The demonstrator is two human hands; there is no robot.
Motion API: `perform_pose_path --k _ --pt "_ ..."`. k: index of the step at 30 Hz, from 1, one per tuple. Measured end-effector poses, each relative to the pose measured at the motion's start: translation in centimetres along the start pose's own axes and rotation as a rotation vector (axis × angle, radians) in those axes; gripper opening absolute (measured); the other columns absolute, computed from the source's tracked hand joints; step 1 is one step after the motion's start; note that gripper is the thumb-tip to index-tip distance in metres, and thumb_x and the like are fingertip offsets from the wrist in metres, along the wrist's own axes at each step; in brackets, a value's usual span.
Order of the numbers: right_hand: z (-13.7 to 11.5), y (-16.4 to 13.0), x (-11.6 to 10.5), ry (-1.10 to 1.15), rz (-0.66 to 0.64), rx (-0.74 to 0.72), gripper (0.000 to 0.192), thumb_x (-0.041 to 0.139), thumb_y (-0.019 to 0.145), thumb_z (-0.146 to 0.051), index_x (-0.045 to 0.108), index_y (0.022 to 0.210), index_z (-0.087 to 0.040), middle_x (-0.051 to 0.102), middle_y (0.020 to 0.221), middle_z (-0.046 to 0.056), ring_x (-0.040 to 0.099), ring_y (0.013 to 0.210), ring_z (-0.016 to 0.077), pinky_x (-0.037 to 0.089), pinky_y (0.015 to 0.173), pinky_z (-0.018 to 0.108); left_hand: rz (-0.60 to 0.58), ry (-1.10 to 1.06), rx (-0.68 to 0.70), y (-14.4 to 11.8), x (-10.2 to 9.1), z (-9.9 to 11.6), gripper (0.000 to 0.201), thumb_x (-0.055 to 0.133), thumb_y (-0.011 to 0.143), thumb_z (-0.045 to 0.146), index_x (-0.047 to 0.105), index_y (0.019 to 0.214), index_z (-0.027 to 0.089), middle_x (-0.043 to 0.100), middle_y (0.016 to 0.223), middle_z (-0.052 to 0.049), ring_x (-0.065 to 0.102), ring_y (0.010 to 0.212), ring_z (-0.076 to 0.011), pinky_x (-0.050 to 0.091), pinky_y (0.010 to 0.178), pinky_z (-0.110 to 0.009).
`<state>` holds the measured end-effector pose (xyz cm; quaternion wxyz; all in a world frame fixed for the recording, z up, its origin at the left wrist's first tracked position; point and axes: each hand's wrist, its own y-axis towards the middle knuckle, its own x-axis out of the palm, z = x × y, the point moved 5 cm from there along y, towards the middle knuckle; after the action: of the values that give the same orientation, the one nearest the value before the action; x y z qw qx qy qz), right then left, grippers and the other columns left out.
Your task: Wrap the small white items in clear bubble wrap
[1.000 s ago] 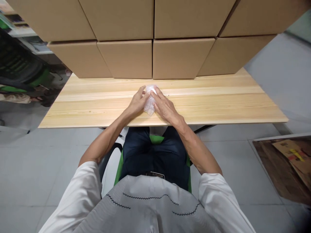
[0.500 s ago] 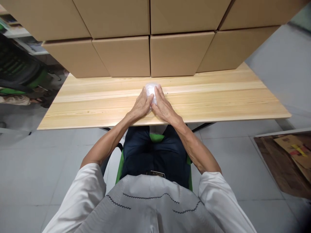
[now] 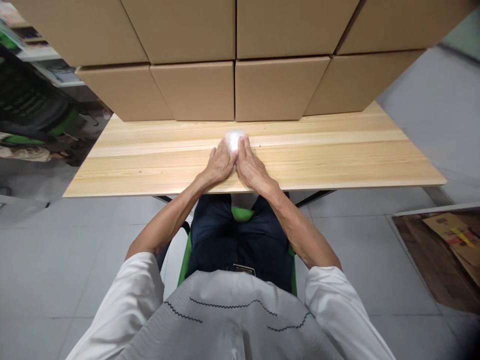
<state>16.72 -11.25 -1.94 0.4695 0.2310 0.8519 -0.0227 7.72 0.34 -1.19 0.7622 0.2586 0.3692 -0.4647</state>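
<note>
Fingers (image 3: pixel 224 152) of both hands are laid flat and pressed together over a small white crumpled bundle, which is covered rather than gripped.

Stacked cardboard boxes (image 3: pixel 195 90) are seen in two rows along the far edge, at twelve o'clock from the hands. Below them the pale wooden worktop (image 3: pixel 337 155) is spread from nine to three o'clock.

Both forearms are stretched forward from the white sleeves and brought together in a narrow V. The left hand (image 3: pixel 219 165) is laid palm down at the near middle of the worktop, its fingers angled toward one o'clock. The right hand (image 3: pixel 252 167) is laid beside it, touching it, fingers angled toward eleven o'clock.

The white bundle (image 3: pixel 233 138) is seen only at the fingertips, at twelve o'clock from the joined hands, resting on the worktop.
</note>
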Motion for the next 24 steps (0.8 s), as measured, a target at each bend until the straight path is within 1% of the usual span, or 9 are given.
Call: perform_pose_path --k 2,5,8,10,12,15,17,20,24 --pt "0.2 0.1 0.2 -0.004 0.007 0.014 0.082 0.034 0.118 -0.027 0.007 0.194 -0.009 0.005 0.202 0.024 0.028 0.186 0.0418 0.043 0.141 0.073 -0.006 0.013 -0.002 0.0 0.0 -0.2 0.084 0.03 0.124 0.059 0.022 0.192 0.01 0.021 0.201 -0.026 0.016 0.19 -0.0376 0.007 0.152 -0.063" --pt "0.0 0.3 0.3 -0.007 0.018 0.018 0.081 0.034 0.119 -0.029 0.008 0.195 -0.014 0.006 0.203 0.021 0.027 0.187 0.0412 0.045 0.14 0.074 -0.003 0.016 -0.009 0.0 0.0 -0.4 0.084 0.029 0.124 0.06 0.023 0.192 0.011 0.022 0.2 -0.026 0.017 0.19 -0.0377 0.007 0.152 -0.064" --pt "-0.2 0.4 0.2 -0.035 -0.004 0.049 0.082 0.035 0.12 -0.031 0.008 0.196 -0.015 0.004 0.204 0.018 0.025 0.187 0.0397 0.045 0.142 0.069 -0.002 0.009 -0.015 0.2 0.0 -0.8 0.085 0.032 0.123 0.061 0.025 0.192 0.011 0.024 0.2 -0.026 0.018 0.19 -0.0387 0.007 0.153 -0.064" --pt "-0.3 0.5 0.2 -0.059 -0.021 0.074 0.082 0.036 0.12 -0.031 0.009 0.196 -0.014 0.002 0.204 0.016 0.025 0.187 0.04 0.044 0.143 0.067 0.009 -0.015 -0.009 0.4 0.0 -1.1 0.085 0.034 0.123 0.063 0.028 0.191 0.013 0.027 0.199 -0.025 0.02 0.19 -0.0387 0.008 0.153 -0.062" --pt "-0.3 0.6 0.3 -0.062 -0.021 0.081 0.082 0.034 0.119 -0.031 0.009 0.195 -0.013 0.002 0.204 0.017 0.025 0.187 0.0415 0.044 0.143 0.068 0.027 -0.046 0.0 0.6 0.0 -1.3 0.085 0.037 0.122 0.067 0.034 0.189 0.015 0.032 0.198 -0.024 0.023 0.189 -0.0391 0.01 0.153 -0.06" --pt "-0.1 0.7 0.5 -0.015 0.01 0.068 0.079 0.031 0.121 -0.034 0.011 0.195 -0.015 0.006 0.203 0.018 0.027 0.186 0.0418 0.042 0.142 0.072 0.047 -0.07 0.019 0.8 0.1 -1.5 0.087 0.04 0.12 0.071 0.041 0.186 0.014 0.037 0.196 -0.025 0.03 0.186 -0.0419 0.014 0.153 -0.062" --pt "0.0 0.7 0.6 0.014 0.027 0.068 0.078 0.03 0.122 -0.038 0.013 0.195 -0.018 0.009 0.203 0.018 0.029 0.186 0.0409 0.042 0.142 0.072 0.066 -0.084 0.035 0.9 0.1 -1.5 0.087 0.042 0.119 0.074 0.044 0.184 0.016 0.041 0.194 -0.025 0.034 0.184 -0.0429 0.017 0.152 -0.063" --pt "-0.3 0.8 0.5 0.001 0.01 0.093 0.078 0.03 0.12 -0.031 0.014 0.194 -0.013 0.007 0.203 0.021 0.031 0.185 0.0412 0.043 0.142 0.071 0.095 -0.117 0.054 0.9 -0.2 -1.4 0.087 0.045 0.117 0.078 0.05 0.18 0.019 0.046 0.191 -0.024 0.037 0.182 -0.0425 0.02 0.152 -0.062" --pt "-0.9 0.9 0.0 -0.035 -0.023 0.124 0.081 0.031 0.115 -0.024 0.015 0.193 -0.01 0.005 0.203 0.02 0.032 0.185 0.041 0.045 0.141 0.07 0.086 -0.128 0.073 1.1 -0.5 -1.5 0.086 0.045 0.116 0.079 0.053 0.176 0.019 0.049 0.189 -0.023 0.039 0.182 -0.042 0.021 0.152 -0.062"
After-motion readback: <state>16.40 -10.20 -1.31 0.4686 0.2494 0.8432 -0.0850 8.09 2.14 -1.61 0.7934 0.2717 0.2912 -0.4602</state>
